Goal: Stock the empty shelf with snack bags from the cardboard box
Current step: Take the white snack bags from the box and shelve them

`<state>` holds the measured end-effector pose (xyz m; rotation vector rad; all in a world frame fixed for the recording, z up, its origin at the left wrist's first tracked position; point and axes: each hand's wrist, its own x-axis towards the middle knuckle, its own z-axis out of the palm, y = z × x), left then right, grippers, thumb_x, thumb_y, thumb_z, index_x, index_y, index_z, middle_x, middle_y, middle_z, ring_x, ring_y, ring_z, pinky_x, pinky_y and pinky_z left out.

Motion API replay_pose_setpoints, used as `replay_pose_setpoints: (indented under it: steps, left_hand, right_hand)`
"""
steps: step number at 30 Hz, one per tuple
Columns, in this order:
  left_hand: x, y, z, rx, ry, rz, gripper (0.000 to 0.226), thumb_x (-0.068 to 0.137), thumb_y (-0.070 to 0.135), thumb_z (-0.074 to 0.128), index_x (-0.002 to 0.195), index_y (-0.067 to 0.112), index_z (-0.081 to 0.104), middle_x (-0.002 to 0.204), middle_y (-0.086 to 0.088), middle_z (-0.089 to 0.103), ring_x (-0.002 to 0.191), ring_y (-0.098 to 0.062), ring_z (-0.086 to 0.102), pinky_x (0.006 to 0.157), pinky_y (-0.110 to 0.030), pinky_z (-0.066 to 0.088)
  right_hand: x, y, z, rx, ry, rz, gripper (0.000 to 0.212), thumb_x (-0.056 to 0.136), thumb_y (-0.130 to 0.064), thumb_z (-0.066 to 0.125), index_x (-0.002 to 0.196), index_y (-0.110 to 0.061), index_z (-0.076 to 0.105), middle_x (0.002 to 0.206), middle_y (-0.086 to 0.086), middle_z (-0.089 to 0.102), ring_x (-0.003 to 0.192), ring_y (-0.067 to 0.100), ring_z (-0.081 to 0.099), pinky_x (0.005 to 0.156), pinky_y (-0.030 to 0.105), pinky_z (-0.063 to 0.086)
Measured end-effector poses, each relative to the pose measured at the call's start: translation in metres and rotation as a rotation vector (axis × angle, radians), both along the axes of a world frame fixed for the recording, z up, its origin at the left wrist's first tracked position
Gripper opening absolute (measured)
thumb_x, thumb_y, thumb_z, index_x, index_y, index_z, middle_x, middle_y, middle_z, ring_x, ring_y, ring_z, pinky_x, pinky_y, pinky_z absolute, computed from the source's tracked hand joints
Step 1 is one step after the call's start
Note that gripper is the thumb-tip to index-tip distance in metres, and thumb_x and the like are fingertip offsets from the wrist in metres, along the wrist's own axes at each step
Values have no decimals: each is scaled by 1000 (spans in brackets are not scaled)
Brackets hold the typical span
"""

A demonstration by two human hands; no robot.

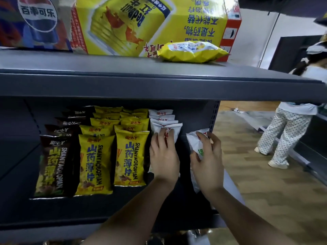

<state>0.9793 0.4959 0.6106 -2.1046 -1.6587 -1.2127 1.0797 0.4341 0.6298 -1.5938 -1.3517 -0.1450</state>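
a: snack bags [131, 156] fill the left and middle of the dark shelf [123, 206], standing upright in rows: a brown row [53, 165] on the far left, two yellow rows beside it, then a white row [164, 121] to their right.

b: and the hands, in this head view?

a: the left hand [164, 156] lies flat on the front bag of the white row, fingers fairly straight, pressing it, its grip spread rather than curled. the right hand [207, 163] has its grip clamped on a separate white bag [196, 142], fingers wrapped round it, held upright just right of the white row, near the shelf's right upright post [213, 117].

b: does that bag touch the shelf floor?

a: hard to say; its lower edge is hidden behind the hand and wrist.

b: what's above?

a: on the upper shelf [159, 82] one yellow bag [192, 52] lies flat, in front of a big yellow carton [141, 23], with a blue cola box [35, 22] to the left. at right, a person in spotted trousers [281, 135] stands on the wooden floor [256, 183], well apart from the shelf.
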Motion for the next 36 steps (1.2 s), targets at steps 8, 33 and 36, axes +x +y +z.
replay_pose_setpoints:
  steps: [8, 33, 36]
  left_hand:
    - [5, 13, -22, -30, 139, 111, 71, 87, 48, 48, 147, 15, 28, 149, -15, 34, 132, -40, 38, 101, -52, 40]
    - [7, 3, 2, -199, -607, -8, 76, 85, 23, 63, 147, 8, 22, 132, -24, 38, 121, -40, 35, 104, -45, 31]
    - [2, 3, 2, -231, -641, -50, 74, 86, 51, 31, 147, 10, 24, 140, -24, 33, 130, -39, 29, 109, -46, 23]
  right_hand:
    - [-8, 16, -14, 1, 79, 3, 54, 82, -12, 57, 129, -35, 46, 140, -12, 31, 127, 16, 44, 73, 36, 54]
    - [-27, 0, -21, -1, 92, 30, 53, 82, -13, 57, 128, -37, 45, 141, -12, 30, 128, 11, 41, 79, 31, 51]
    - [-35, 2, -25, 21, 116, 84, 52, 81, -17, 51, 131, -31, 44, 142, -3, 31, 131, 16, 38, 97, 30, 44]
